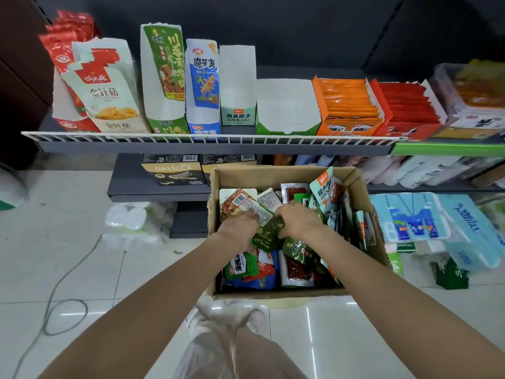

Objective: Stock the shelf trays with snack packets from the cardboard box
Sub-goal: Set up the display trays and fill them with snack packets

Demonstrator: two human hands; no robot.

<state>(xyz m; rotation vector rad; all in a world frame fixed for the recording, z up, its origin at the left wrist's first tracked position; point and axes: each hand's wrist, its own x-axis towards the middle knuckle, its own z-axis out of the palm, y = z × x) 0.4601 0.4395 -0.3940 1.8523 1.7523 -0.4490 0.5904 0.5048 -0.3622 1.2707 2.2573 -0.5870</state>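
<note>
Both hands are down in the cardboard box (355,184) at the centre of the frame, among a loose heap of mixed snack packets. The left hand (240,225) curls its grip round a bunch of dark green packets (266,236), and the right hand (297,220) closes on the same bunch from the other side.

The risk, as I judge it, lies in sorting. The packets lie jumbled by kind, so a stray of another flavour could ride up with the bunch and land in the wrong tray.

A slippery stack held only at its edges may also fan out and drop back, or onto the floor.

On the shelf across the upper frame, the green display tray (164,77) is tall and narrow, and its neighbour, the blue display tray (203,77), stands touching it, so a careless push could tip either.
</note>
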